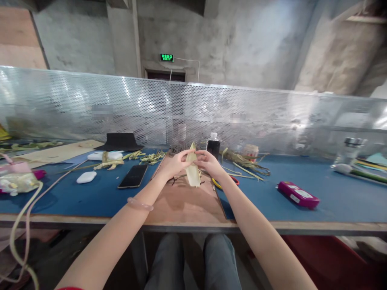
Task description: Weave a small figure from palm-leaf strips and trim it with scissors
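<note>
A pale corn husk leaf [192,176], pointed at the top and broader below, is held upright above a brown board [181,205]. My left hand [179,162] pinches it from the left side, and my right hand [209,162] grips it from the right, both near its middle. Beneath my right forearm lies a pair of scissors with yellow and red handles [236,181]. Thin dark stems rest on the board behind the leaf, partly covered by my hands.
Left are a phone [133,176], a white case [86,177], a tied husk bundle [109,163] and a cable [57,179]. A dark-labelled bottle [213,147] stands behind my right hand. Dried stalks [248,161] and a purple packet [298,195] lie right. A perforated metal screen [145,108] borders the back.
</note>
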Motion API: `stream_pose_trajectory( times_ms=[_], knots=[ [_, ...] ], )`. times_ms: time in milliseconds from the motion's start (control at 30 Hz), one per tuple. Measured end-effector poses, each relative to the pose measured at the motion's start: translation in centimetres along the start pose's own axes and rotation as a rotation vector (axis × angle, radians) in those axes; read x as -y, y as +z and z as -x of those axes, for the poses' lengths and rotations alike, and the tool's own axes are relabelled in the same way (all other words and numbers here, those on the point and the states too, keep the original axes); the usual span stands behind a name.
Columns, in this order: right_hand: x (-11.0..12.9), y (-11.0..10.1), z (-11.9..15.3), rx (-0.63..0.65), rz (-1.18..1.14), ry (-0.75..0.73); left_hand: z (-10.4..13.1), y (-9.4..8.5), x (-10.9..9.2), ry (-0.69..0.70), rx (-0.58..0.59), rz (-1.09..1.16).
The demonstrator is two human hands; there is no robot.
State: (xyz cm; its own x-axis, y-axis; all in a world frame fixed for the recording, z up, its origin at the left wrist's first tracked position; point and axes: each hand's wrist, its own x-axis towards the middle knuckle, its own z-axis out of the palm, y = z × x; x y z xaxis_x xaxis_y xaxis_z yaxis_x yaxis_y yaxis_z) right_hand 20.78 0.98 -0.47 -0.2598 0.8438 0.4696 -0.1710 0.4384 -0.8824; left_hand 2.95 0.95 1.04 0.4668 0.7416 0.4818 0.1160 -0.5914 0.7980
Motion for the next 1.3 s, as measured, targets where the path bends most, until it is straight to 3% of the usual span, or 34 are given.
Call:
stream_pose_trajectory(
  times_ms=[400,833,1300],
  knots=[
    [0.6,-0.2,0.3,0.006,-0.031,0.041,-0.3,-0.3,0.9,0.023,-0.009,-0.04],
    [-0.7,-0.1,-0.4,-0.054,0.064,-0.018,-0.1,0.4,0.9,0.099,0.008,-0.205],
    [0.2,-0.1,0.1,0.064,0.04,0.041,0.4,0.8,-0.3,-0.015,-0.08,-0.157]
  ],
)
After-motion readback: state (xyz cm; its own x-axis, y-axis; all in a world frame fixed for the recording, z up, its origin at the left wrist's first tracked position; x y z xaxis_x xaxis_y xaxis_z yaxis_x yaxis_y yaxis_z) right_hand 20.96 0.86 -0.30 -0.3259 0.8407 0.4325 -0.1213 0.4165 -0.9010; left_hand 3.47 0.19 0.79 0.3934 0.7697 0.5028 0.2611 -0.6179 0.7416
